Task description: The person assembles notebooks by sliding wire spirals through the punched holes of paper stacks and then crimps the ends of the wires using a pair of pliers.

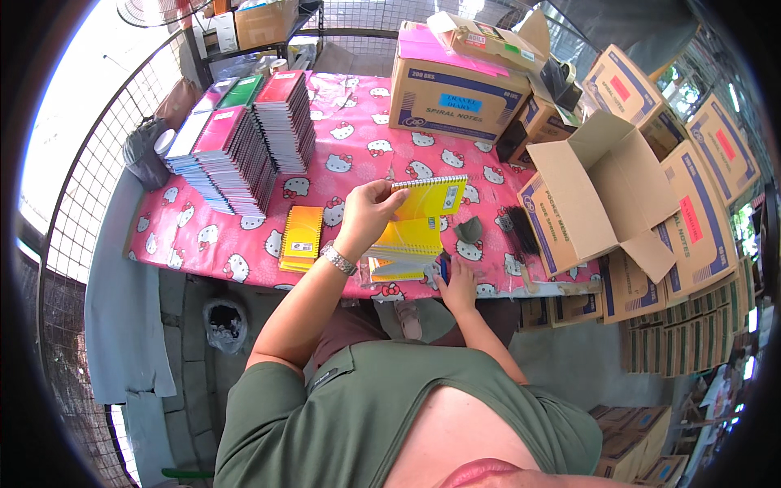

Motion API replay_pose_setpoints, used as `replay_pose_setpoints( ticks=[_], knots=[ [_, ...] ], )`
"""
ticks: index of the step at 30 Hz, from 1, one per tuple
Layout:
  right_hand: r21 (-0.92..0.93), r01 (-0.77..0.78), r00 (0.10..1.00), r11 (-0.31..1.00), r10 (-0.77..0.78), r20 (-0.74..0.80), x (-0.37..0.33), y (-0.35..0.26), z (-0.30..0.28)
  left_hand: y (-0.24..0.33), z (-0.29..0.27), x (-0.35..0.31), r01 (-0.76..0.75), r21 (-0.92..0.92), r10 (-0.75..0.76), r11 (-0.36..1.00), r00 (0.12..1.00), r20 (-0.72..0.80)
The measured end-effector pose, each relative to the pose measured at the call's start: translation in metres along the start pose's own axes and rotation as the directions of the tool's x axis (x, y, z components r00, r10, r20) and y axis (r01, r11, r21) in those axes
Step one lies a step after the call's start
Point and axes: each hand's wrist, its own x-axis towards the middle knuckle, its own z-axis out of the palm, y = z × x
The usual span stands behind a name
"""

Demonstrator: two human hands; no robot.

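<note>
My left hand (368,215) pinches a yellow spiral notebook (435,198) by its upper left corner and holds it tilted up. Under it lies another yellow spiral notebook (411,237), on top of a few more at the table's near edge. My right hand (460,286) rests low beside that pile, its fingers curled round a slim blue object (444,268) whose kind I cannot make out. To the left of my left forearm sits a short stack of yellow notebooks (301,234). A small grey-green lump (469,230) lies right of the pile.
Tall stacks of spiral notebooks (232,154) stand at the table's left. A closed carton (455,93) is at the back. An open carton (606,199) with raised flaps stands right, before more cartons (700,203). Black bristles (522,232) lie near it. A lined bin (225,325) is on the floor.
</note>
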Motion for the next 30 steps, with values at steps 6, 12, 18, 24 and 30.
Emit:
replay_pose_setpoints(
  ticks=[6,12,18,24,30],
  knots=[
    [0.667,0.108,0.937,0.737,0.149,-0.316,0.026,-0.032,-0.104,0.011,0.020,-0.018,-0.156,-0.036,0.149,0.987,0.977,-0.151],
    [0.491,0.530,0.845,0.691,-0.382,-0.375,0.030,-0.117,-0.200,-0.004,0.031,-0.024,-0.329,0.055,0.334,0.943,0.927,-0.172],
    [0.463,0.545,0.838,0.698,-0.435,-0.331,0.028,-0.122,-0.204,0.002,0.028,-0.032,-0.395,0.146,0.417,0.907,0.893,-0.170],
    [0.879,-0.459,0.818,-0.130,-0.447,0.362,0.034,-0.118,-0.210,0.011,0.017,-0.040,-0.584,0.328,0.659,0.742,0.725,-0.200],
    [0.857,0.253,0.967,0.449,-0.103,-0.232,0.041,-0.079,-0.172,-0.039,-0.053,-0.027,-0.375,-0.377,0.105,0.847,0.813,-0.573]
  ],
)
